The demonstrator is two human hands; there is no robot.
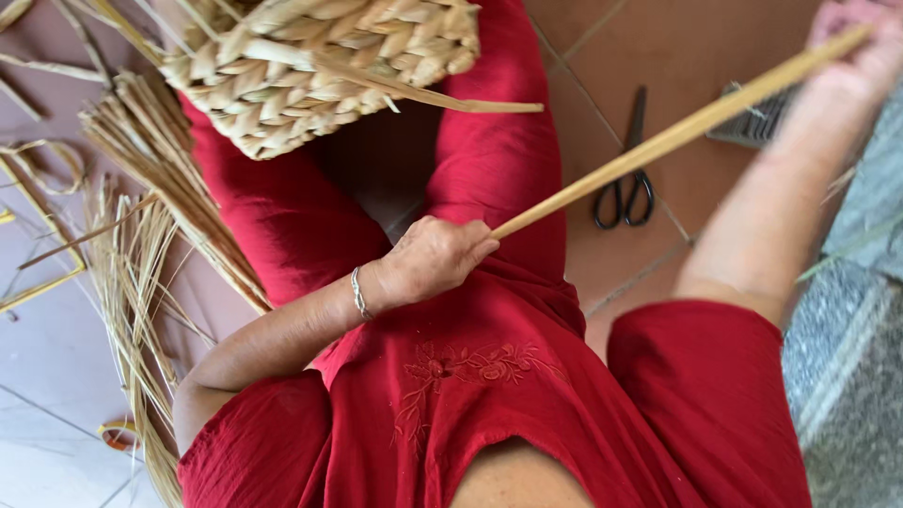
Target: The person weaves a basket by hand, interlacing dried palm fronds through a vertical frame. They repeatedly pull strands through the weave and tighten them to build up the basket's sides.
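A long pale strip of reed (677, 132) ran slantwise from the middle of the view up to the top right corner, stretched taut between the person's two hands. The left hand (435, 256) was closed around its lower end, fingers curled in a fist above the lap, a thin silver bracelet (358, 293) on the wrist. The right hand (861, 47) was raised at the top right and looked blurred; it seemed wrapped around the upper end of the strip, though the fingers could not be made out clearly.

Beyond the knees, on the red trousers (282, 216), rested a woven basket (320, 66) of plaited straw, with one loose strand (442, 94) sticking out toward the right. The red blouse (470, 395) had flower embroidery on the chest.

On the tiled floor (658, 56) to the right lay black scissors (625, 179), well apart from the hands. A dark comb-like tool (757, 122) lay near the right forearm. To the left, bundles of dry straw (141, 263) were spread on the floor beside the leg.
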